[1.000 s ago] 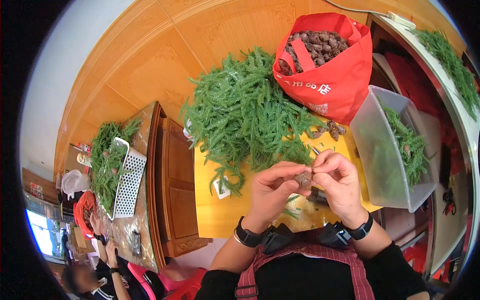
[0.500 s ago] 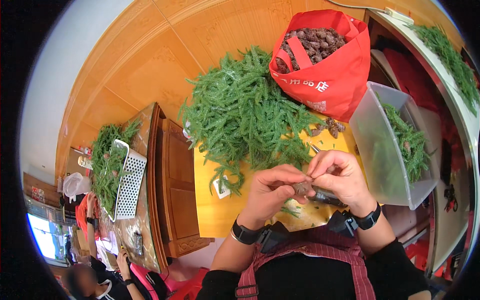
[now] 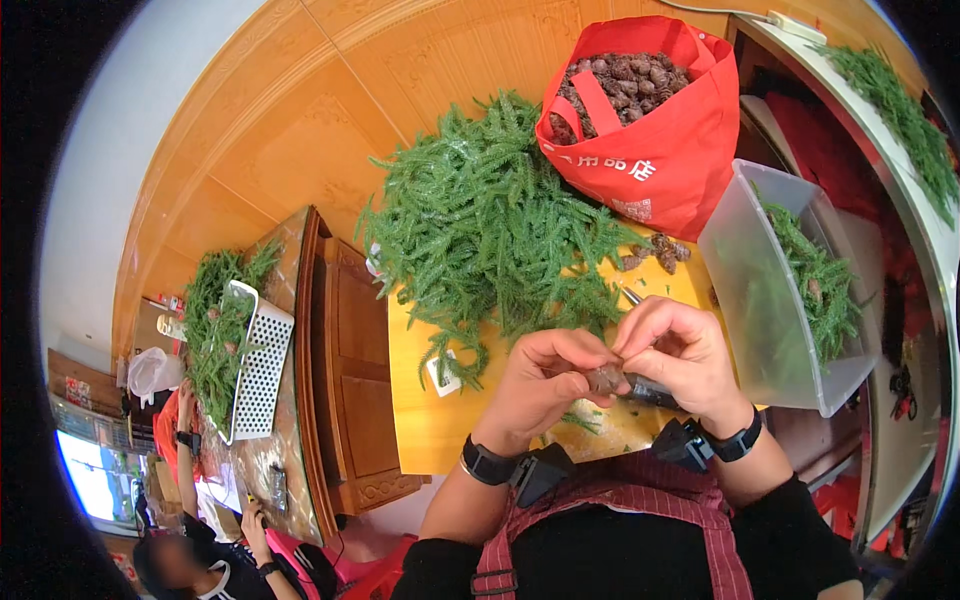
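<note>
Over the near edge of the yellow table (image 3: pixel 430 435), a small brown pine cone (image 3: pixel 606 378) is held between my two hands. My left hand (image 3: pixel 545 385) has its thumb and fingers closed around it from the left. The fingertips of my right hand (image 3: pixel 685 355) are pinched together at the cone's upper right; what they grip is too small to make out. A dark, glossy cylindrical thing (image 3: pixel 650 392) lies just below my right fingers, partly hidden. Beyond my hands spreads a large heap of green artificial pine sprigs (image 3: pixel 500 220).
A red bag (image 3: pixel 660 170) full of pine cones stands at the back right, with loose cones (image 3: pixel 660 252) before it. Right of the table is a clear plastic bin (image 3: pixel 770 300) holding sprigs. At far left, a person works beside a white perforated basket (image 3: pixel 262 370).
My hands stay almost in place around the pine cone, with only slight finger shifts. At far left, the other person's head and hands have moved a little.
</note>
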`<state>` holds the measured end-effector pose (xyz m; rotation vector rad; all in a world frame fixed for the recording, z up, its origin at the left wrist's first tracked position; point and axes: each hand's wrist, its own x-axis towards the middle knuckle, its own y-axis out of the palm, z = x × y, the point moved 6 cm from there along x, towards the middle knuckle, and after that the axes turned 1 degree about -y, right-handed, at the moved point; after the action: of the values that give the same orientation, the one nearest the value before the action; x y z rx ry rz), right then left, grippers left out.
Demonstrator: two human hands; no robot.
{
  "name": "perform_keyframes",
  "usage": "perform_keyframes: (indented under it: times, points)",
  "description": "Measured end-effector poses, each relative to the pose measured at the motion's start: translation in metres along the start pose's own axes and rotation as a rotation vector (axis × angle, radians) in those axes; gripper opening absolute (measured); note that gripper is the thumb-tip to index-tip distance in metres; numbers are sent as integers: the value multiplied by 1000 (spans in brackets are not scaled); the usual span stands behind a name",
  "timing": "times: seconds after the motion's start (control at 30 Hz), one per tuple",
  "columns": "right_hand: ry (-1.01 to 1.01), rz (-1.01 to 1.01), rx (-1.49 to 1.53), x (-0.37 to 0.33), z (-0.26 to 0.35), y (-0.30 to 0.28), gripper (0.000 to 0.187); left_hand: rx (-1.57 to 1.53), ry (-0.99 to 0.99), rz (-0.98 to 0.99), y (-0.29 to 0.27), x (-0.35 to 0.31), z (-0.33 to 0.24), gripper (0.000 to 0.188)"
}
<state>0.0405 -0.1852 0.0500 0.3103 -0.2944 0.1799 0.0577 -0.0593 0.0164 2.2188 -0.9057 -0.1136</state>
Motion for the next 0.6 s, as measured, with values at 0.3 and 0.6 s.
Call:
perform_keyframes:
  times: [0.3, 0.6]
  points:
    - [-68, 41, -103, -4, 6, 1, 10, -54, -86, 55, 1, -1, -1, 26]
    - [-56, 100, -145, -2, 7, 0, 11, -80, -143, 85, 1, 1, 0, 21]
